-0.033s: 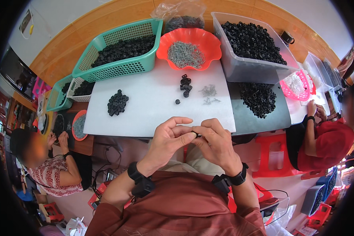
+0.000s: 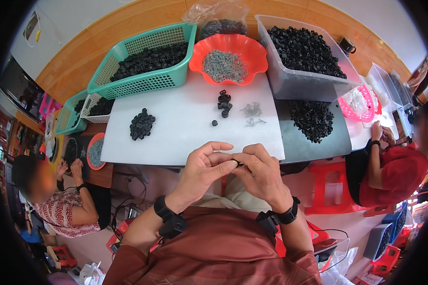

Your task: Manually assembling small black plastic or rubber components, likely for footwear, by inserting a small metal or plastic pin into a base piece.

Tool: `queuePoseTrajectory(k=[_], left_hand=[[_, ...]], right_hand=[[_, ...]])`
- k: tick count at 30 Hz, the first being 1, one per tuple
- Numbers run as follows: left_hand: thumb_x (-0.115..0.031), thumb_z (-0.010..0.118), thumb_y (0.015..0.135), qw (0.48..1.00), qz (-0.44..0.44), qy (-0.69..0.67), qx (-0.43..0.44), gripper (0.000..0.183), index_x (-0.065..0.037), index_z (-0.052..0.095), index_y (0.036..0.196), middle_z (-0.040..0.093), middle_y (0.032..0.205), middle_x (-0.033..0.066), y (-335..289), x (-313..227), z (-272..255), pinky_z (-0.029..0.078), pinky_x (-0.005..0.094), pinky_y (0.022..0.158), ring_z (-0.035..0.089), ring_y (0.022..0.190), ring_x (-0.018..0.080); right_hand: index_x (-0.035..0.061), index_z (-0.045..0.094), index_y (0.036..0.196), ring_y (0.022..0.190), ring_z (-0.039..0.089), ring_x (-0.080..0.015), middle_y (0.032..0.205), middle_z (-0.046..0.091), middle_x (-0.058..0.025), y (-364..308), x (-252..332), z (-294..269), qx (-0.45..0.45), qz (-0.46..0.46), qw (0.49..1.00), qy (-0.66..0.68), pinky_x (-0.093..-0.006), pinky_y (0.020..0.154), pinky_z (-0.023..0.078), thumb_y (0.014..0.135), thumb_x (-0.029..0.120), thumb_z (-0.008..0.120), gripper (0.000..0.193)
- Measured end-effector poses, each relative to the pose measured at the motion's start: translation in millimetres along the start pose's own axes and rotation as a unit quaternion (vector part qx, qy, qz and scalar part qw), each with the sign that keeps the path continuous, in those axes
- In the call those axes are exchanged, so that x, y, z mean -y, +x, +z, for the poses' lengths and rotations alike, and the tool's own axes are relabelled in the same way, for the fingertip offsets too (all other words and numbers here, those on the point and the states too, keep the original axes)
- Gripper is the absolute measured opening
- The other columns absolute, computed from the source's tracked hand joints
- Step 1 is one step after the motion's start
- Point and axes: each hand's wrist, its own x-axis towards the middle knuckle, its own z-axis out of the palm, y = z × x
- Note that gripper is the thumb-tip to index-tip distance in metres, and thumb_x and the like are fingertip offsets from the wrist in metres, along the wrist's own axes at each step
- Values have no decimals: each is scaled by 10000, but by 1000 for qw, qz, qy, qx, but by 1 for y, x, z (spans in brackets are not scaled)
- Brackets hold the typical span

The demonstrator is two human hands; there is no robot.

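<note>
My left hand (image 2: 205, 167) and my right hand (image 2: 260, 173) meet in front of the table's near edge. Between their fingertips is a small black plastic part (image 2: 238, 163), mostly covered by the fingers, and both hands pinch it. Beyond them on the white mat (image 2: 185, 128) lie a single black part (image 2: 214, 123), a short row of black parts (image 2: 224, 103) and a scatter of thin metal pins or screws (image 2: 253, 110), too small to tell which. Farther left sits a heap of black parts (image 2: 142, 124).
Along the back stand a green basket (image 2: 138, 88), a red scalloped bowl (image 2: 259, 52) of metal pieces and a clear bin (image 2: 309, 88) of black parts. More black parts (image 2: 312, 119) lie right of the mat. One person (image 2: 57, 209) works at left, another (image 2: 390, 175) at right.
</note>
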Motion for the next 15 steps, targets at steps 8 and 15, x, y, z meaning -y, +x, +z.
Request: queuePoseTrajectory(k=[8, 15], left_hand=[[-41, 720, 955, 999, -24, 27, 7, 341, 9, 592, 1266, 724, 1076, 84, -1, 0, 1, 546, 289, 906, 685, 976, 120], [-58, 732, 951, 998, 8, 52, -16, 282, 3, 624, 1204, 728, 1092, 96, 0, -3, -4, 554, 283, 890, 684, 978, 118]], right_hand=[[68, 696, 1061, 660, 653, -228, 938, 627, -73, -1, 1, -1, 1, 0, 1000, 5, -332, 551, 538, 788, 55, 819, 300], [76, 712, 1095, 701, 670, -272, 982, 661, -77, 9, 8, -17, 43, 89, 990, 103, -362, 576, 545, 822, 101, 803, 289]])
